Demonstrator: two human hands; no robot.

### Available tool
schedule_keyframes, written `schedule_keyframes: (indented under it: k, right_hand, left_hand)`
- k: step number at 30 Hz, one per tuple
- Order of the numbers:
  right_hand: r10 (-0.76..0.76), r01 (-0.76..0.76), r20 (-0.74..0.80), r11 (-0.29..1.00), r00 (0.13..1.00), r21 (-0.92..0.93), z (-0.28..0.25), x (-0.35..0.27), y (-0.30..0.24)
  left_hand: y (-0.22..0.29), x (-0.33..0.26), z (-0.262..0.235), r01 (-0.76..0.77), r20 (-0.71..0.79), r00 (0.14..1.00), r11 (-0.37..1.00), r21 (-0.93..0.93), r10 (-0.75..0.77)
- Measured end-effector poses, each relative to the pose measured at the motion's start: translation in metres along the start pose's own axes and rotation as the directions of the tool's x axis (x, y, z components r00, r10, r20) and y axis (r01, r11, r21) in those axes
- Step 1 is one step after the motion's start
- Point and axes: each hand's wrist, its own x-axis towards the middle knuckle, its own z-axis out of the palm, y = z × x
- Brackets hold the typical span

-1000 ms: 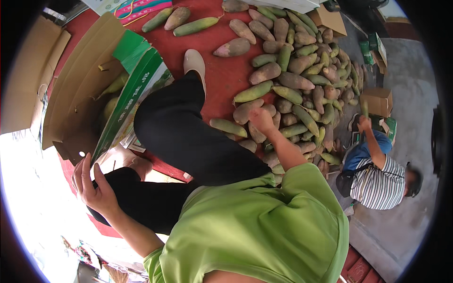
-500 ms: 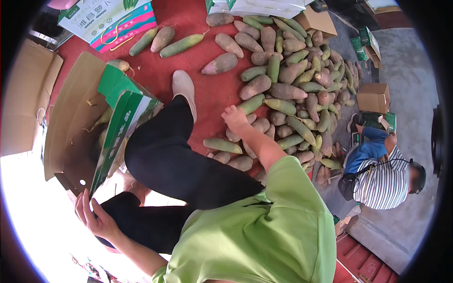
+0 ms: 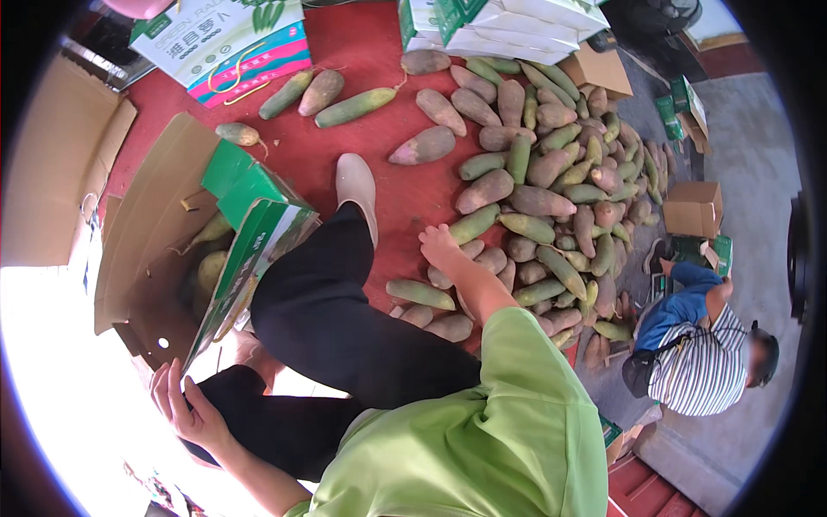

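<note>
My right hand is closed at the near-left end of a green radish on the edge of a large heap of radishes. My left hand has its fingers stretched out and the thumb apart, beside the lower corner of an open cardboard box. That box has a green printed flap and leans by my knee. Inside it lies at least one pale green radish; the flap hides the rest of its contents.
Several loose radishes lie on the red floor covering ahead. Printed cartons stand at the far left, white ones at the far middle. To the right, a person in a striped shirt crouches near small boxes.
The whole view has shifted, so the scene sits lower and slightly to the right. My right hand stays at the same radish, my left hand by the box corner.
</note>
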Motion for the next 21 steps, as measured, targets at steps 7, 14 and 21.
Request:
schedule_keyframes:
  k: [7,14,21]
  right_hand:
    - [0.080,-0.064,-0.086,0.983,0.993,0.175,-0.009,-0.009,0.002]
    - [0.231,-0.012,-0.398,0.876,0.888,0.481,0.001,-0.071,0.022]
    - [0.566,0.226,-0.415,0.374,0.713,0.899,-0.015,-0.095,0.070]
  left_hand:
    - [0.002,-0.003,-0.007,0.029,-0.015,0.999,0.998,0.048,-0.028]
    - [0.012,0.008,-0.006,0.047,-0.009,0.999,0.999,0.003,-0.047]
    - [0.007,0.007,-0.011,0.035,-0.041,0.999,0.999,0.001,-0.035]
